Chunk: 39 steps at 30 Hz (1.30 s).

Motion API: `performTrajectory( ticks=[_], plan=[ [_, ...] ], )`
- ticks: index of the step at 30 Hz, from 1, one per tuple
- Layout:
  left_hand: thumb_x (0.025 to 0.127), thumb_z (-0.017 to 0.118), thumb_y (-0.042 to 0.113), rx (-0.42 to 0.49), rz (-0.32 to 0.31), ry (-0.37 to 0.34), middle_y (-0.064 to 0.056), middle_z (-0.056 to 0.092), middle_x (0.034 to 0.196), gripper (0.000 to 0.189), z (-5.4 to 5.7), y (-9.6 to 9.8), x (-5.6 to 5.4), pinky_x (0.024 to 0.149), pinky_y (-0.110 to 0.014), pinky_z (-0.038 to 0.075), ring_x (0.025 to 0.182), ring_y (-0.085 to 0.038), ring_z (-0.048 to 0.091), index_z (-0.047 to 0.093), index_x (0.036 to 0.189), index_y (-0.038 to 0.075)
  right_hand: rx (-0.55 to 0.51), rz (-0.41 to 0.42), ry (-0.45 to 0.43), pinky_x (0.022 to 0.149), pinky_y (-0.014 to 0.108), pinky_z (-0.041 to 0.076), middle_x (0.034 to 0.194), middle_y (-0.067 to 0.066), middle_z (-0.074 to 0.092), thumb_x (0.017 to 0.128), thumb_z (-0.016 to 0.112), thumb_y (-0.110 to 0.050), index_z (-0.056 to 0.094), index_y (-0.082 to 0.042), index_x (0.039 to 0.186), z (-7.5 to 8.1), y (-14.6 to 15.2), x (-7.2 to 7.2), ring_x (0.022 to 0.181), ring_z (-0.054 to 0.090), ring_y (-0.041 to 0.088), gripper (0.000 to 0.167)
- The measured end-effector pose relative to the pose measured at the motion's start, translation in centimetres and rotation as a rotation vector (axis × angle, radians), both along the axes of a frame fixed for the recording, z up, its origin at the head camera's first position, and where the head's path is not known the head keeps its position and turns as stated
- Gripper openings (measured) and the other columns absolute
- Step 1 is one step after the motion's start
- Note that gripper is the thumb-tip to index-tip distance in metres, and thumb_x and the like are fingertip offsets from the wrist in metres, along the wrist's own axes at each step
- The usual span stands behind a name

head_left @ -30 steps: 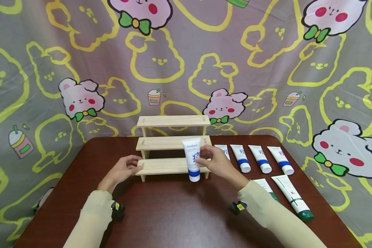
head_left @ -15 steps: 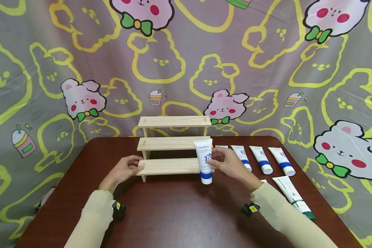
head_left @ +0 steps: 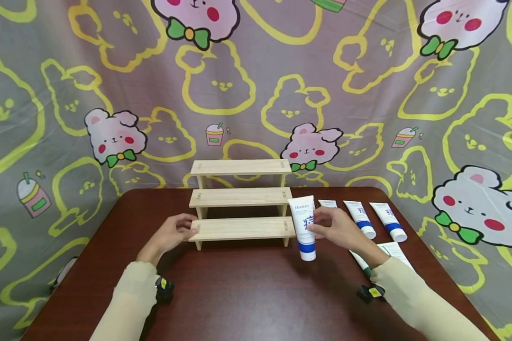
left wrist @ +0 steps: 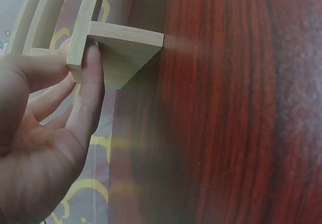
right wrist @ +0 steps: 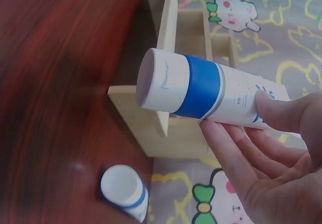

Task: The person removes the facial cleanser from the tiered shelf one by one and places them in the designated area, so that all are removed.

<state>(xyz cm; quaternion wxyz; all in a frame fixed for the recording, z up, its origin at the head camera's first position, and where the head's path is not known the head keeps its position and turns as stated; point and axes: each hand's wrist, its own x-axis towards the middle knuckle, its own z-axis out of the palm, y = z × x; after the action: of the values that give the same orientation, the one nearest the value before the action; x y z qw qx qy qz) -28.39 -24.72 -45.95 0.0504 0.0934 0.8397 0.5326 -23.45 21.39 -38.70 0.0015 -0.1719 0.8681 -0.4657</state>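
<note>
A white tube with a blue band and white cap (head_left: 302, 225) hangs in the air, cap down, just off the right end of the wooden three-tier shelf (head_left: 239, 228). My right hand (head_left: 341, 231) grips the tube by its side; in the right wrist view, the thumb lies on one face and the fingers (right wrist: 226, 148) on the other. At the shelf's opposite end, my left hand (head_left: 168, 235) holds the lowest board. In the left wrist view, its thumb and fingers (left wrist: 86, 90) pinch the board's corner (left wrist: 75, 53).
Several similar blue-banded tubes, such as one tube (head_left: 388, 221), lie on the dark red-brown table (head_left: 239, 293) right of the shelf. Nearer, green-and-white tubes (head_left: 396, 251) are partly hidden by my right forearm. A cartoon-patterned cloth (head_left: 222, 99) hangs behind the table.
My right hand has carried the blue-banded tube rightward and slightly lower, from in front of the shelf to beyond its right end. The left hand stays on the lowest board.
</note>
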Motion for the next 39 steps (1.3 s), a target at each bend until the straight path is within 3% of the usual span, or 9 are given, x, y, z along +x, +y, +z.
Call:
performTrajectory(
  ticks=[13, 30, 39],
  plan=[
    [0.093, 0.07, 0.003, 0.015, -0.01, -0.005, -0.021, 0.06, 0.111, 0.043, 0.5, 0.1, 0.3, 0.072, -0.033, 0.054, 0.091, -0.025, 0.063, 0.054, 0.131, -0.009, 0.012, -0.03, -0.091, 0.069, 0.044, 0.058, 0.093, 0.014, 0.064, 0.09, 0.076, -0.009, 0.058, 0.012, 0.115, -1.0, 3.7, 0.8, 0.084, 0.067, 0.027, 0.038],
    [0.093, 0.07, 0.002, 0.018, -0.012, 0.002, -0.02, 0.062, 0.108, 0.042, 0.4, 0.0, 0.3, 0.071, -0.031, 0.054, 0.089, -0.025, 0.064, 0.055, 0.13, -0.009, 0.063, -0.055, -0.22, 0.065, 0.04, 0.059, 0.09, 0.014, 0.065, 0.09, 0.076, -0.009, 0.053, 0.018, 0.12, -1.7, 5.5, 2.3, 0.074, 0.067, 0.025, 0.046],
    [0.093, 0.07, 0.002, 0.026, -0.012, -0.002, -0.021, 0.061, 0.11, 0.043, 0.4, 0.1, 0.2, 0.071, -0.033, 0.054, 0.09, -0.025, 0.063, 0.054, 0.131, -0.009, 0.075, -0.01, -0.279, 0.062, 0.039, 0.059, 0.084, 0.012, 0.063, 0.091, 0.075, -0.01, 0.058, 0.014, 0.11, -2.8, 6.7, 2.8, 0.071, 0.065, 0.025, 0.035]
  ],
)
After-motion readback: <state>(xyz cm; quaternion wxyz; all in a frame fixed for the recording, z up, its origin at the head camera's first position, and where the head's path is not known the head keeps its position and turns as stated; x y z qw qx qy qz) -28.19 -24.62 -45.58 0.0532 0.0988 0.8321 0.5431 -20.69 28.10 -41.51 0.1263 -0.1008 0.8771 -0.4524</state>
